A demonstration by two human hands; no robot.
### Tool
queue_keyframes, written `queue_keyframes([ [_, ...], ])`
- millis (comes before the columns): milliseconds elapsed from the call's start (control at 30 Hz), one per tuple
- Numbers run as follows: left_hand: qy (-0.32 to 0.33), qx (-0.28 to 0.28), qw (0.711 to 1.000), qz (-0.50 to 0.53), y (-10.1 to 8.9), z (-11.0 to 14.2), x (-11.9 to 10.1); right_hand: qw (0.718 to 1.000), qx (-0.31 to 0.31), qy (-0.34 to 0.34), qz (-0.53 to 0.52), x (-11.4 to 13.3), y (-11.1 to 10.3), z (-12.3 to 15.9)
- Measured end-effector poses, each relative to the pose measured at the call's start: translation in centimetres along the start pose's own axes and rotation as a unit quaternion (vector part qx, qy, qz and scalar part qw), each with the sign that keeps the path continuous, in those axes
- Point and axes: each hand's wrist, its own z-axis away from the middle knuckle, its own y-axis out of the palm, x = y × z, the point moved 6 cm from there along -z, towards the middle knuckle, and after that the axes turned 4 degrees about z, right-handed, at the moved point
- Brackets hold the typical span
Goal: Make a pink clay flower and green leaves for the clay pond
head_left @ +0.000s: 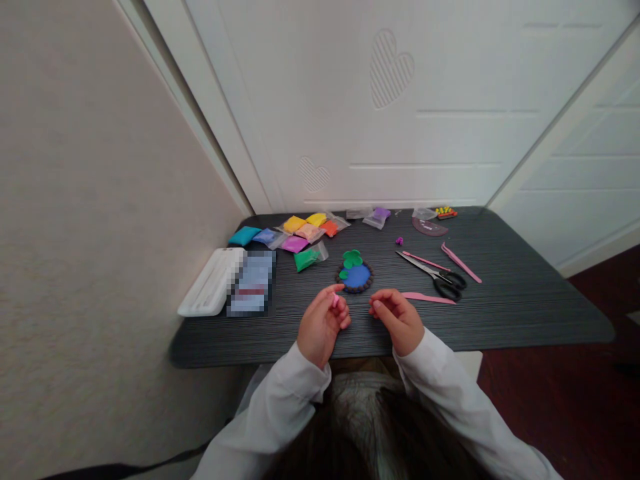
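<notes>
Above the table's front edge, my left hand (321, 325) is closed around a small lump of pink modelling clay (335, 300), with the index finger stretched past it. My right hand (399, 321) is a short way to the right, thumb and fingertips pressed together; whether anything is between them is hidden. Just beyond both hands lies a blue clay disc (359, 275) with a dark brown beaded rim. A green lobed clay piece (353, 259) sits on its far edge, and a smaller green piece (343, 274) on its left side.
On the dark table (300, 333), scissors (440, 279), a pink clay knife (430, 297), a thin pink tool (425, 260) and pink tweezers (461, 262) lie right. Clay packets (307, 231) cluster back left, near a white case (213, 283). A purple clay bit (399, 241) lies beyond the disc.
</notes>
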Motion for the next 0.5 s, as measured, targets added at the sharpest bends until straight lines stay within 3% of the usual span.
queue_keyframes([
  [200, -0.012, -0.020, 0.998, -0.066, -0.4, -0.1, 0.4, 1.000, -0.002, 0.005, -0.003, 0.1, 0.0, 0.0],
  [500, 0.003, -0.047, 0.996, -0.071, -1.1, -0.2, 0.5, 1.000, -0.007, 0.004, -0.004, 0.3, 0.0, 0.1],
])
